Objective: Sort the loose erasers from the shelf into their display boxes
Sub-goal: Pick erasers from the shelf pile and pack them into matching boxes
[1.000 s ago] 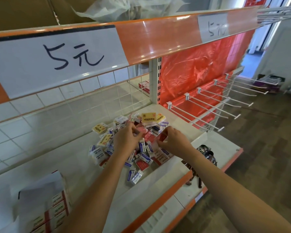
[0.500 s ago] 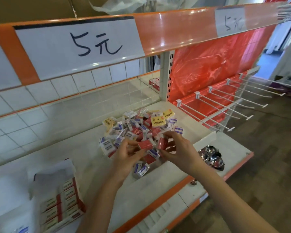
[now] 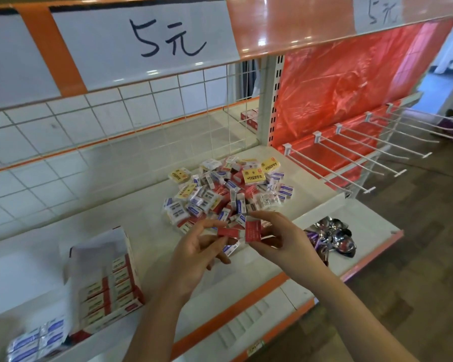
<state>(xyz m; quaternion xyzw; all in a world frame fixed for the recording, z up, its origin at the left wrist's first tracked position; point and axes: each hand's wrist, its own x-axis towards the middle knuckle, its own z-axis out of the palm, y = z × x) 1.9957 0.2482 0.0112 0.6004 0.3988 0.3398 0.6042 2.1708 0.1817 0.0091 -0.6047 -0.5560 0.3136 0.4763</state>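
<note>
A pile of loose erasers (image 3: 228, 192) in red, blue and yellow wrappers lies on the white shelf (image 3: 147, 205). My left hand (image 3: 194, 254) pinches a red eraser (image 3: 226, 232) just in front of the pile. My right hand (image 3: 280, 241) pinches a second red eraser (image 3: 253, 231) held upright beside it; the two erasers almost touch. At the left stands an open display box (image 3: 107, 286) with rows of red-and-white erasers. A box of blue erasers (image 3: 37, 340) sits at the bottom left corner.
A wire grid (image 3: 168, 126) backs the shelf. White peg hooks (image 3: 351, 163) jut out at the right before red plastic sheeting. Shiny metal items (image 3: 335, 236) lie on the lower shelf at right. An orange strip edges the shelf front.
Both hands have come back from the pile toward me, each lifting a red eraser. The camera view has shifted left, showing more of the display boxes.
</note>
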